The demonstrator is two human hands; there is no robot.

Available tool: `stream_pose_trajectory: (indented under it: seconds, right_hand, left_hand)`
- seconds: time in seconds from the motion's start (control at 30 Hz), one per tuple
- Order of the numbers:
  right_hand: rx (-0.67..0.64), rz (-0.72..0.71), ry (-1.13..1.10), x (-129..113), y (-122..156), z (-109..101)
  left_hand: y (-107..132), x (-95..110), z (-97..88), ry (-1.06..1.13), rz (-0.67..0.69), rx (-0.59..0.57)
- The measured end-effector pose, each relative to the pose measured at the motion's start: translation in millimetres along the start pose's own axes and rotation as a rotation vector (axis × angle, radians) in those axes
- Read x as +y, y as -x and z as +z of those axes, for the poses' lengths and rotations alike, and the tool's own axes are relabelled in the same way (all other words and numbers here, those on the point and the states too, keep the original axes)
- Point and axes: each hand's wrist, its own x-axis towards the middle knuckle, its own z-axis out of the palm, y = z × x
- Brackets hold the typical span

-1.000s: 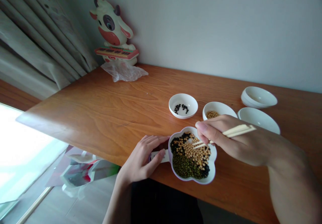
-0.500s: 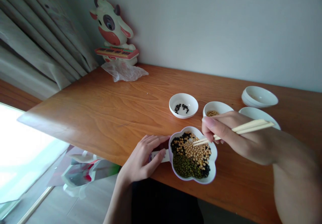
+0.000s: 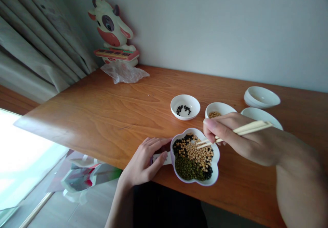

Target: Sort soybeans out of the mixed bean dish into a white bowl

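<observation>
A flower-shaped white dish point(image 3: 216, 173) near the table's front edge holds mixed yellow, black and green beans point(image 3: 193, 158). My right hand point(image 3: 230, 136) is closed on a pair of wooden chopsticks point(image 3: 252, 127); their tips reach over the yellow beans in the dish. My left hand point(image 3: 145, 159) rests at the dish's left side, fingers curled on a small white tab beside it. Behind stand a small white bowl with a few black beans point(image 3: 185, 107) and another with yellow beans point(image 3: 217, 110), partly hidden by my right hand.
Two more white bowls point(image 3: 261, 96) sit at the right rear of the wooden table point(image 3: 102, 115). A cow-shaped toy keyboard point(image 3: 114, 33) and crumpled clear plastic point(image 3: 124, 72) stand at the back left by the curtain. Bags lie on the floor below the table's edge.
My right hand drew back a little to the right and up with the chopsticks, tips still over the dish. The left hand stayed put. The view shifted slightly.
</observation>
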Motion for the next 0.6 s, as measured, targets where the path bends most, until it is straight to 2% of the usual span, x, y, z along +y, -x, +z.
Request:
stream_pose_trajectory:
  seconds: [0.3, 0.6]
  right_hand:
    - [0.027, -0.092, 0.099, 15, -2, 11]
    - [0.0, -0.041, 0.096, 12, -4, 10]
  left_hand:
    - [-1, 1, 1.5, 0.013, -0.004, 0.001]
    - [-1, 1, 1.8, -0.001, -0.007, 0.004]
